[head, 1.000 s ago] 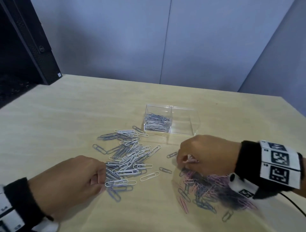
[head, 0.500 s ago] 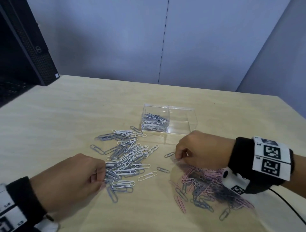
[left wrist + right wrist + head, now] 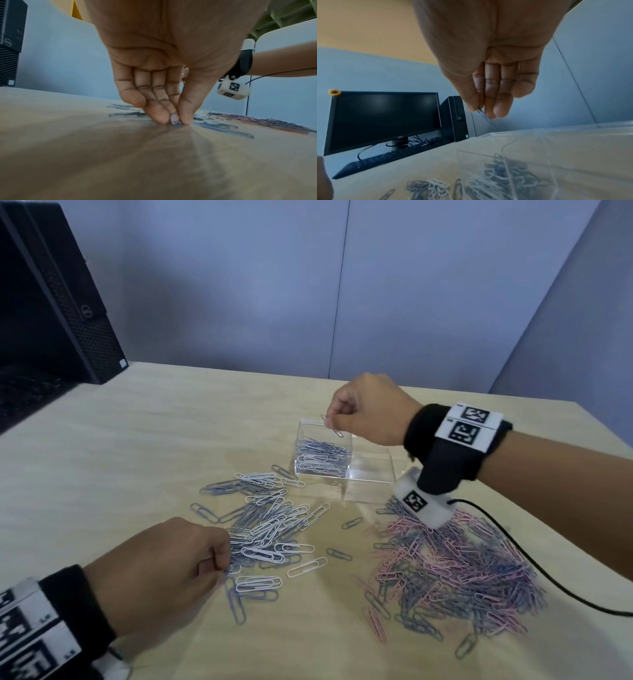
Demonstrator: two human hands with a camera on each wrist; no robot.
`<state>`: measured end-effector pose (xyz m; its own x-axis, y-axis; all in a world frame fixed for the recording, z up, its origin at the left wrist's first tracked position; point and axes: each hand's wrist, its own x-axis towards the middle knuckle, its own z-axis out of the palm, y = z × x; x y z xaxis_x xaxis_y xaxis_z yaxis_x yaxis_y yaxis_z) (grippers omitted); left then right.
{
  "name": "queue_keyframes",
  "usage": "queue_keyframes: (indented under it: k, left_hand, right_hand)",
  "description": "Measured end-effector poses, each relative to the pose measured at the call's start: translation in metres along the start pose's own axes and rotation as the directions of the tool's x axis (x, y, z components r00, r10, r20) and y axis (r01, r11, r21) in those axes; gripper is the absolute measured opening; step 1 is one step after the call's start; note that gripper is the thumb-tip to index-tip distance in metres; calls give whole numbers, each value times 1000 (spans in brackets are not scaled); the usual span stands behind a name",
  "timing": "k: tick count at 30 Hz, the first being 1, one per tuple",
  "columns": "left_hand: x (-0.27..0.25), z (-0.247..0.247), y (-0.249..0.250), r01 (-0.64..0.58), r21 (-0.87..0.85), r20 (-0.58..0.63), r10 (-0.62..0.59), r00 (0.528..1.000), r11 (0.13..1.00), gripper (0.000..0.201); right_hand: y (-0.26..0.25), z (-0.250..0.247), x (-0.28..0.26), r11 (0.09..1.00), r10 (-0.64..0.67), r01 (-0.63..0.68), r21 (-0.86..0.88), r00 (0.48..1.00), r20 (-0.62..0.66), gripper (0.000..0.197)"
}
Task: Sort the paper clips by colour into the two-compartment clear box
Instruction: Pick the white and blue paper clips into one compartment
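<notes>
The clear two-compartment box (image 3: 371, 474) (image 3: 530, 152) stands mid-table; its left half holds grey and white clips (image 3: 320, 457), its right half looks empty. My right hand (image 3: 334, 422) (image 3: 479, 111) hovers over the left half, pinching a grey paper clip (image 3: 337, 432) (image 3: 486, 119) that hangs down. A grey and white clip pile (image 3: 267, 525) lies left of centre. My left hand (image 3: 219, 563) (image 3: 175, 121) rests at its near edge, pinching a pale clip (image 3: 174, 120) on the table. A pink and grey pile (image 3: 455, 570) lies at the right.
A black computer tower (image 3: 44, 296) stands at the table's back left; the right wrist view also shows a dark monitor (image 3: 383, 119) and keyboard (image 3: 385, 161) beyond it. A black cable (image 3: 534, 573) runs past the pink pile. Grey partition walls close the back.
My right hand rose from the pink and grey pile and moved back over the box's left compartment with a grey clip. My left hand stayed at the grey pile's edge.
</notes>
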<state>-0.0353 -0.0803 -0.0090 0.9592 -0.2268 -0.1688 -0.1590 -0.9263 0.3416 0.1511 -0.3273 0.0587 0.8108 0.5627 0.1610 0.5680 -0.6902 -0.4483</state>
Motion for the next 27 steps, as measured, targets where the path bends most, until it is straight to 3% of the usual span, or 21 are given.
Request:
queue_keyframes:
  k: [9,11,15,21,27]
  left_hand:
    - [-10,-12,8,-100,-31,-135,95,986,994,7]
    - [-12,-13,9,-143,-20,-149,138,979,990,14]
    - [-16,-11,11,-266,123,-57,275,960,956,9]
    - [-18,-4,10,-339,211,78,330,941,917,11]
    - [-19,-3,13,-345,245,83,335,938,906,6]
  right_hand:
    - [15,32,6,969,115,-74,-234,980,164,22]
    - [13,32,0,969,93,-53,-242,983,157,22]
    - [-6,31,-30,973,-57,85,-213,989,137,17]
    - [-35,43,-83,957,-136,233,-174,886,443,18]
    - [-51,64,-94,902,-219,384,-197,800,558,18]
